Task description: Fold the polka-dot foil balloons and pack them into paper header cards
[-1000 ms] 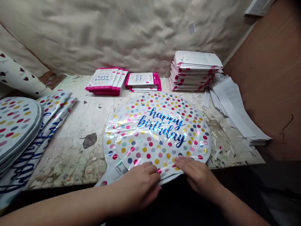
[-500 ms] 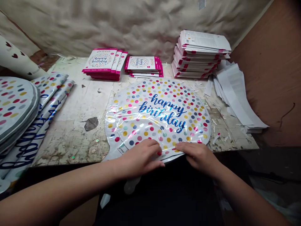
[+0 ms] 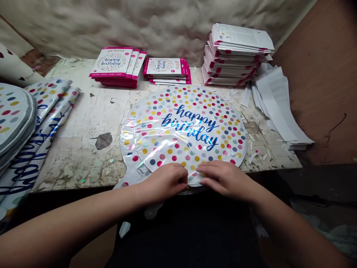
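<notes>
A flat foil balloon (image 3: 178, 149), white with coloured dots and blue "happy birthday" lettering, lies on the table in front of me. More than one layer shows at its left side, where a tail marked "prima" sticks out. At the near edge, the curled fingers and thumb of my left hand (image 3: 171, 179) are closed on the foil. Close by on the right, my right hand (image 3: 225, 178) rests on the same edge, fingers stretched over the dots and thumb apart from them.
Printed packets (image 3: 113, 65) and a smaller packet pile (image 3: 164, 69) stand at the back. A tall stack of folded packets (image 3: 237, 56) and loose white paper strips (image 3: 279, 108) are at the right. More dotted foil balloons (image 3: 12, 115) lie at the left on the worn table (image 3: 83, 111).
My right hand has slid left along the near edge, closer to my left hand. The left fingers have curled in more. The whole view has shifted slightly.
</notes>
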`<state>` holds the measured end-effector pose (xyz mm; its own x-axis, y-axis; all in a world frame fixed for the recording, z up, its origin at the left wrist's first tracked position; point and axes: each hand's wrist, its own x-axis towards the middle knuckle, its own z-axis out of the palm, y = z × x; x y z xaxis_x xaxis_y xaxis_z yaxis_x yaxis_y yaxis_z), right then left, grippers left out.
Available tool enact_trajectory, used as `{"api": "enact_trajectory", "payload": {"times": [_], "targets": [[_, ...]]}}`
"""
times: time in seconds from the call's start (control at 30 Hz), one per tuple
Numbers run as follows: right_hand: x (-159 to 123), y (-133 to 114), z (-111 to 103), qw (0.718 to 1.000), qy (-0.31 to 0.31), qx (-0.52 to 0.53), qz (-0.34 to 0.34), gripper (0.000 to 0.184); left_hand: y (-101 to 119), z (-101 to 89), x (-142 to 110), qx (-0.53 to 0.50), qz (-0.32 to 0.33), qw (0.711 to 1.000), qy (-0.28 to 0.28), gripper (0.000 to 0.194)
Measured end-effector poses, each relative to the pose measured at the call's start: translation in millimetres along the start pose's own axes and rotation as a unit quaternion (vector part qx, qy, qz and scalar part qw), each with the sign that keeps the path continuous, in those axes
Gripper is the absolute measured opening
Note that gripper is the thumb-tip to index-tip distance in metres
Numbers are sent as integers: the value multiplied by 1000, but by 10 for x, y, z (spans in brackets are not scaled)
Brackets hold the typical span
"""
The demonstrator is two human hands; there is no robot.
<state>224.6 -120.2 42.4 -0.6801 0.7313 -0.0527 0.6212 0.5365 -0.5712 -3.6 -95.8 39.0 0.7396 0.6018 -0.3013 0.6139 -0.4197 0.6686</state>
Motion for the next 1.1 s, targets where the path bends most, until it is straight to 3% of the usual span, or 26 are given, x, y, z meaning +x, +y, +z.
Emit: {"api": "enact_trajectory", "payload": {"times": [0.13,0.3,0.43,0.53,0.67,0.87,0.97,1.1], "targets": [[91,-43,163,997,12,-74,-28,28,-4,39,-64,-10,25,999,35,16],[109,-8,165,999,26,14,37,22,-19,51,-86,28,47,997,49,22],[135,7,99,996,38,51,66,13,-65,7,4,-41,-46,997,43,14],[165,12,30,993,28,82,85,9,-129,-86,80,-146,-117,982,-1,26],[241,-47,-10,990,2,111,92,20,-155,-221,149,-194,-109,973,-59,26],[365,-140,98,993,53,71,76,20,-31,-229,9,13,-53,998,19,9],[358,-91,65,982,114,120,90,19,-103,-213,-281,127,-54,989,56,29],[341,-30,-46,957,216,155,119,21,-357,-302,-652,183,-65,973,121,50]]}}
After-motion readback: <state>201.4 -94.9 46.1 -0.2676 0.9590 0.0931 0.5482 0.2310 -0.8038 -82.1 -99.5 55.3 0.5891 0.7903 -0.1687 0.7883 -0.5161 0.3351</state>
